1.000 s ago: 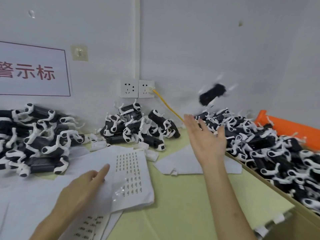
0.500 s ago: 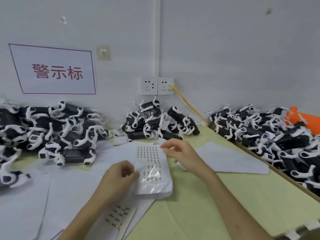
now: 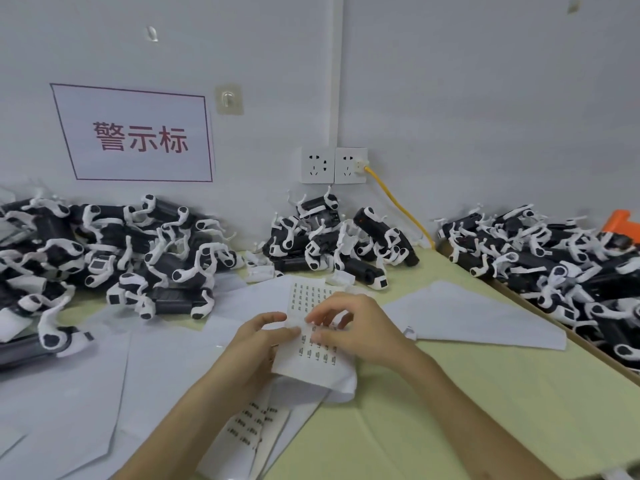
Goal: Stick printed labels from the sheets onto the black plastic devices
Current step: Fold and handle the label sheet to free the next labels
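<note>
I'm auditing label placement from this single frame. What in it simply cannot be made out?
Head view only:
- Print on the label sheet: too small to read.
- Whether the right hand has a label lifted: its blurred fingertips cover the spot.
- The second sheet: partly covered by the label sheet.
- The left pile of devices: cut off by the frame edge.

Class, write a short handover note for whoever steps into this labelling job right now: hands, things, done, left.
Left hand pinches the label sheet at its left edge.
Right hand has fingertips on the sheet's labels; whether one is lifted is unclear.
Devices lie in a left pile, middle pile and right pile; none in hand. A second sheet lies under the left forearm.
Done: cannot tell which devices are labelled.
Left: peel a label, take a device, stick it on.
</note>
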Motion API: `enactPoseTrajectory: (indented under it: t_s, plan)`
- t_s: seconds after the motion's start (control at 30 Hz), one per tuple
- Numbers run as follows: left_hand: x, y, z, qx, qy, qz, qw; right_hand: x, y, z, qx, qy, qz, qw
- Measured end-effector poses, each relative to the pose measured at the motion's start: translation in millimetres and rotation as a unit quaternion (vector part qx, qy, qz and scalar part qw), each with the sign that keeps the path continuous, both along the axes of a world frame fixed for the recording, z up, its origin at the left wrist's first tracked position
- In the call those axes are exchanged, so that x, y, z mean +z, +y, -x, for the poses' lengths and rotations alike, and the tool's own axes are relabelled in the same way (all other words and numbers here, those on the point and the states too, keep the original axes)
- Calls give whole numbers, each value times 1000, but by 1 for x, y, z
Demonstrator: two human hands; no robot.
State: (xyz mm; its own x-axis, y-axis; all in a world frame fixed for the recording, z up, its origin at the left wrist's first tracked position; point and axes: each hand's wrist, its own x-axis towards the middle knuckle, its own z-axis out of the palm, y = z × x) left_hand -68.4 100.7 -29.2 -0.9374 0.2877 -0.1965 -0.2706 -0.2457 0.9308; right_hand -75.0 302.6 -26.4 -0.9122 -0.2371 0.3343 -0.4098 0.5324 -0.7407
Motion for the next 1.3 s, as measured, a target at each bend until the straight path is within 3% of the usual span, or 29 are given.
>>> enactPoseTrajectory:
  t_s: [0.5,0.8,0.97,1.1,1.3]
  plan:
    - [-3,4,0,58,36,9,998,-5,-6,-1,-49,14,13,999]
    - [-3,2,2,82,55,23,995,0,-9,-7,-18,68,10,997]
    - [-3,2,1,104,117,149,976,9,-9,-10,28,20,116,993]
    - [-2,4,-2,141,249,271,919,12,-4,-9,57,-12,168,984]
    - [8,5,-4,56,273,125,952,12,-3,-8,60,-31,201,977]
